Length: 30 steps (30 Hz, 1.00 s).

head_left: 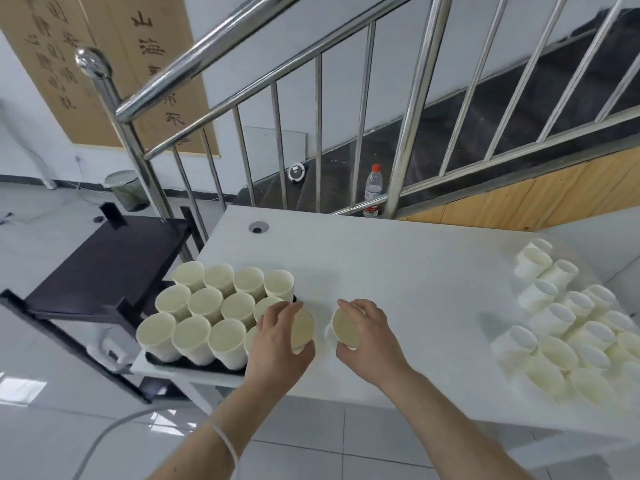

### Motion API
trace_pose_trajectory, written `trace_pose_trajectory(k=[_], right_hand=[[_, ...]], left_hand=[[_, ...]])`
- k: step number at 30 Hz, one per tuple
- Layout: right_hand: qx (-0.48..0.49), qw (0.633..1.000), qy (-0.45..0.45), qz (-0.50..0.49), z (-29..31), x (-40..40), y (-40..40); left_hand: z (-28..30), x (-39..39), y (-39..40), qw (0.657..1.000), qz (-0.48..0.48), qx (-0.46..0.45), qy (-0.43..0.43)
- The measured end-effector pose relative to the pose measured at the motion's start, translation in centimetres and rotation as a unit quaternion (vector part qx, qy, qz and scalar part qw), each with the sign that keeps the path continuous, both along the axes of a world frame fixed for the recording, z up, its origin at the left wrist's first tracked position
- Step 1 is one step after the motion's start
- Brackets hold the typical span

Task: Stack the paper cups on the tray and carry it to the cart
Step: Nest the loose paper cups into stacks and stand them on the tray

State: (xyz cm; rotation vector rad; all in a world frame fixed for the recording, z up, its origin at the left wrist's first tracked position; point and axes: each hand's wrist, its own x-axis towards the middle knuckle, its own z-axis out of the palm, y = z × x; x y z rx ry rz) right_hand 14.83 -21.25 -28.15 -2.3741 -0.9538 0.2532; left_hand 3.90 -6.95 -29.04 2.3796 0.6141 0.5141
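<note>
Left hand (277,336): grips one paper cup (302,330) at tray (194,364) edge.
Right hand (367,336): holds second cup (346,329) on white table (398,271).
Tray: upright cups (211,303) in rows.

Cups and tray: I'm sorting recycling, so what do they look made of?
The cups look like thin paper, matte cream inside, white outside. The tray looks like dark plastic with a slight sheen, though only its rim shows.
</note>
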Motion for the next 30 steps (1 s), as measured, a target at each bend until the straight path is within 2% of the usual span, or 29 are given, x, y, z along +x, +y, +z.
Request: trace_pose_trajectory(k=[4,11,16,23,30], right_hand=[[0.012,1.0,0.012,0.01,0.1,-2.3,7.0],[0.028,1.0,0.002,0.005,-0.1,-4.7,16.1],[0.01,0.999,-0.009,-0.041,-0.1,-4.8,18.2],[-0.063,0.998,-0.001,-0.031,-0.3,-3.3,18.2],[-0.076,0.997,0.016,-0.023,-1.8,-2.7,18.8]], left_hand=[[0.3,-2.5,7.3,0.999,0.039,0.003,-0.006],[-0.1,-5.6,16.5,0.999,0.047,-0.006,-0.001],[-0.4,-5.1,19.0,1.0,0.011,-0.018,-0.012],[-1.4,-2.0,19.5,0.999,-0.027,-0.008,0.045],[-3.2,-0.3,19.5,0.994,-0.052,0.005,0.096]])
